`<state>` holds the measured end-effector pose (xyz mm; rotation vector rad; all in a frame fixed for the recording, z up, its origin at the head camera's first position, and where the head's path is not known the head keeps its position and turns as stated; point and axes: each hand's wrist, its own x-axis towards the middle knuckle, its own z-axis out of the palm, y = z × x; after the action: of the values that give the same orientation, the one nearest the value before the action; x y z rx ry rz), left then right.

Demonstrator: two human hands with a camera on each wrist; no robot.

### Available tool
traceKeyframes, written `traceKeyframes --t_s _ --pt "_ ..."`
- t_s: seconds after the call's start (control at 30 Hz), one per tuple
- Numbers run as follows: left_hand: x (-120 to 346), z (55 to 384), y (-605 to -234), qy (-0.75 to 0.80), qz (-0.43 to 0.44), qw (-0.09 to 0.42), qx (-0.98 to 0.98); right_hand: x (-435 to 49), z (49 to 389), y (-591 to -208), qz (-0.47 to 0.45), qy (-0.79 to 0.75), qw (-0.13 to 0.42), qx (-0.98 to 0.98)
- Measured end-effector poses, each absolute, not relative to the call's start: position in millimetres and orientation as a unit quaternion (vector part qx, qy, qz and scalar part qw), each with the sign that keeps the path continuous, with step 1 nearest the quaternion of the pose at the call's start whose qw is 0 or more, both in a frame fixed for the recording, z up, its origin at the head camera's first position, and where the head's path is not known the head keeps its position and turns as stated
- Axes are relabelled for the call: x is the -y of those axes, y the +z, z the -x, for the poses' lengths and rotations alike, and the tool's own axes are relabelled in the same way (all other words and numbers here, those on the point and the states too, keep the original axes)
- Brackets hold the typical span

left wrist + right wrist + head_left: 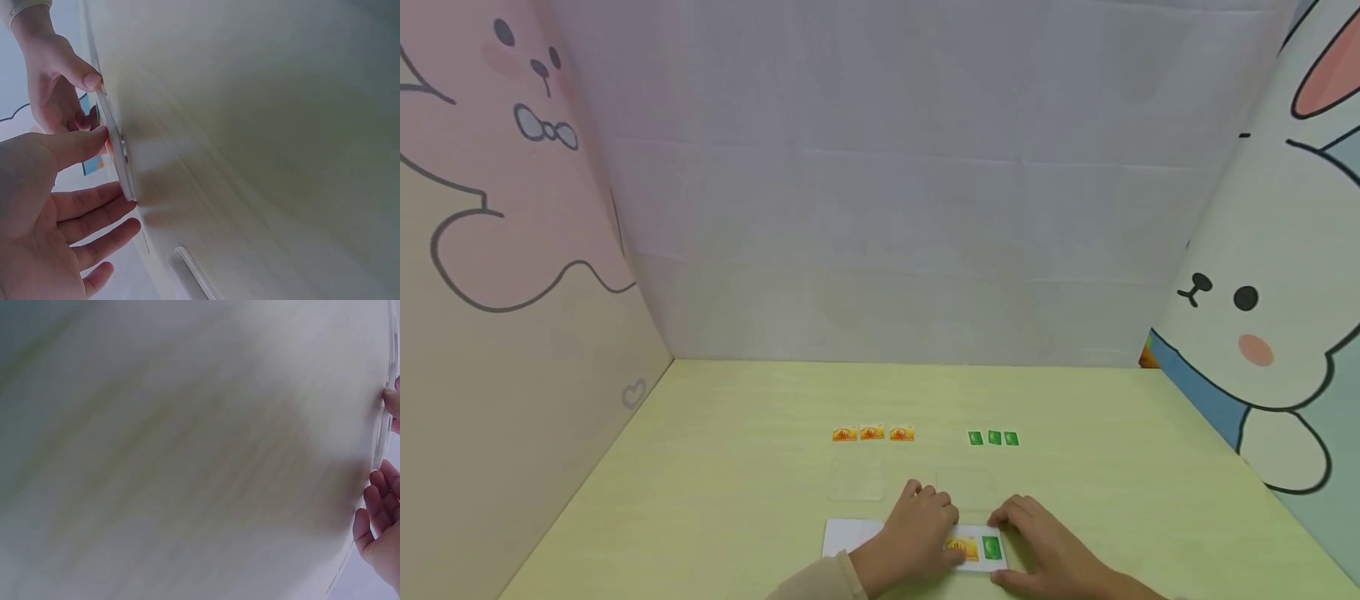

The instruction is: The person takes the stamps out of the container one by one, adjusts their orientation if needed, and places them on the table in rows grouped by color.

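A white card (973, 531) bearing an orange sticker (967, 547) and a green sticker (992, 547) lies at the front of the table. My left hand (917, 529) holds its left part, thumb pressed on the orange sticker and fingers by the far edge. My right hand (1048, 546) grips the right end, thumb at the near corner and fingertips at the far one. From the left wrist, the card (127, 175) appears edge-on between both hands. The left hand covers part of it. The right wrist view catches only some fingers (375, 506) beside the card's edge.
Another white card (850, 533) lies left of the left hand, partly covered. Beyond the hands is a clear square (855, 481), with a fainter clear sheet (966, 487) to its right. Three orange stickers (872, 432) and three green stickers (995, 437) lie in a row farther back.
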<state>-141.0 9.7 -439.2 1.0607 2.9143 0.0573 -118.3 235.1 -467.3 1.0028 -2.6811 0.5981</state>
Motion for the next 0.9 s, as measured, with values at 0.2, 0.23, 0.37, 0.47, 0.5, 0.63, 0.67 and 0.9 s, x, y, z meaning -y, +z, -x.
traceKeyframes --t_s 0.2,0.23,0.37,0.47,0.5,0.63,0.67,0.9 --pt "-8.5 140.8 -438.2 0.019 -0.346 0.016 -0.938 -235.2 118.5 -468.0 -0.343 0.206 0.102 0.911" --pt "-8.4 140.8 -438.5 0.018 -0.345 0.015 -0.938 -235.3 118.4 -468.4 -0.341 0.205 0.101 0.912" --pt "-9.2 141.2 -438.8 0.023 -0.343 0.013 -0.939 -236.1 118.7 -469.9 -0.328 0.200 0.093 0.919" --pt "-10.1 141.6 -438.5 0.024 -0.344 0.009 -0.939 -236.1 119.3 -469.7 -0.323 0.198 0.086 0.921" --pt "-10.3 141.8 -438.8 0.023 -0.345 0.007 -0.938 -236.0 119.4 -469.6 -0.322 0.197 0.084 0.922" --pt "-11.1 142.2 -437.7 0.011 -0.346 0.001 -0.938 -235.7 119.1 -468.9 -0.325 0.196 0.084 0.922" --pt "-11.1 142.3 -437.2 0.008 -0.345 0.001 -0.938 -235.7 119.0 -468.8 -0.326 0.196 0.085 0.921" --pt "-11.6 143.1 -435.0 0.002 -0.342 -0.003 -0.940 -236.1 119.1 -463.7 -0.309 0.209 0.035 0.927"
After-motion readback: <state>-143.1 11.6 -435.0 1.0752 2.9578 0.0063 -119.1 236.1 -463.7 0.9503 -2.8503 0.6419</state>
